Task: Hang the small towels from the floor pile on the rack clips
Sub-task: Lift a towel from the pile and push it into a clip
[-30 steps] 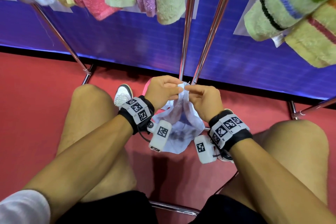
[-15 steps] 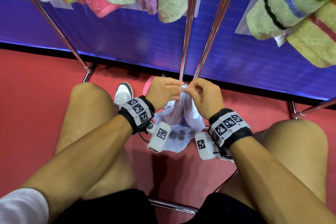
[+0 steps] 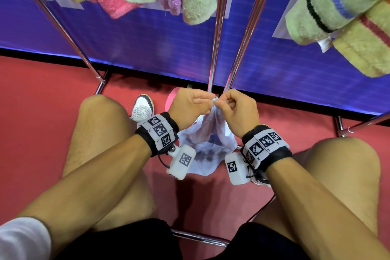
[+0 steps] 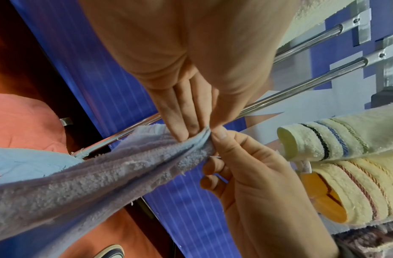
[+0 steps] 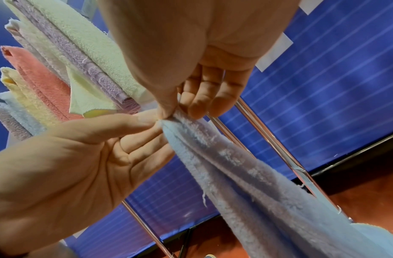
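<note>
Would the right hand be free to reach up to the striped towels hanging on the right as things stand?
Probably not yet: the right hand and the left hand both pinch the pale blue towel. The air up to the striped towels looks unobstructed.

Head view looks down; wrist views, seemingly upward, share the hands [image 3: 213, 110].

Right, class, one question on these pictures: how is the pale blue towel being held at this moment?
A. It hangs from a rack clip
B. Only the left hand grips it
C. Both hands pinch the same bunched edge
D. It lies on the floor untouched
C: the left hand and right hand meet at the top of the pale blue towel, each pinching its gathered edge while the rest hangs down.
</note>
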`<move>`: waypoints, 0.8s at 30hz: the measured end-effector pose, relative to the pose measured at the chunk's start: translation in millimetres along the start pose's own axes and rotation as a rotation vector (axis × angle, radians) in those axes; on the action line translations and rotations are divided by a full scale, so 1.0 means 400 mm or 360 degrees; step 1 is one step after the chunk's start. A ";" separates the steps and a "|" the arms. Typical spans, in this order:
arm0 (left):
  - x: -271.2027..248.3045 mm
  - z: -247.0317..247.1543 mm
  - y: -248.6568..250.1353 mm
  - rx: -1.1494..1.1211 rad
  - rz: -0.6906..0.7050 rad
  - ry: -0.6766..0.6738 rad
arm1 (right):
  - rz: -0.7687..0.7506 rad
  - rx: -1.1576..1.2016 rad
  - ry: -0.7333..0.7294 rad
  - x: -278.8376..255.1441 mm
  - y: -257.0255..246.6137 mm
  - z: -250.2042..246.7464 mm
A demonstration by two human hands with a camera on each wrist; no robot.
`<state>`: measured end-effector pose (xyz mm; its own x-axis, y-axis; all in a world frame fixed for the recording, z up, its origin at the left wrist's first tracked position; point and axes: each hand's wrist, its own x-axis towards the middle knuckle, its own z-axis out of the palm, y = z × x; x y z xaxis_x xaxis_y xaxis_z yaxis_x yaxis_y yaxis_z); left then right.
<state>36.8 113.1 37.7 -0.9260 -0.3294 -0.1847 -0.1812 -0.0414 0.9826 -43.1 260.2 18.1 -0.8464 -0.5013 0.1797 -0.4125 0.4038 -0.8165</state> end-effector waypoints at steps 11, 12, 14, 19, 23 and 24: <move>-0.001 -0.013 0.019 -0.0016 -0.0017 -0.0016 | -0.0103 -0.0016 -0.0023 -0.006 -0.008 -0.016; 0.000 -0.015 0.023 -0.0026 -0.0043 -0.0029 | -0.0123 -0.0006 -0.0041 -0.006 -0.013 -0.020; -0.001 -0.022 0.035 -0.0054 -0.0076 -0.0069 | -0.0176 0.0047 -0.0087 -0.006 -0.028 -0.031; 0.003 -0.045 0.058 -0.0175 -0.0129 -0.0159 | -0.0237 0.0062 -0.0118 -0.006 -0.050 -0.051; 0.001 -0.048 0.052 -0.0172 -0.0128 -0.0234 | -0.0233 -0.0068 -0.0220 -0.007 -0.037 -0.055; 0.000 -0.049 0.053 -0.0175 -0.0120 -0.0232 | -0.0228 -0.0090 -0.0285 -0.007 -0.031 -0.055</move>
<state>39.3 93.6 59.0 -0.9508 -0.1817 -0.2510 -0.2218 -0.1664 0.9608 -42.9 273.4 39.9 -0.7069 -0.6821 0.1871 -0.5466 0.3589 -0.7566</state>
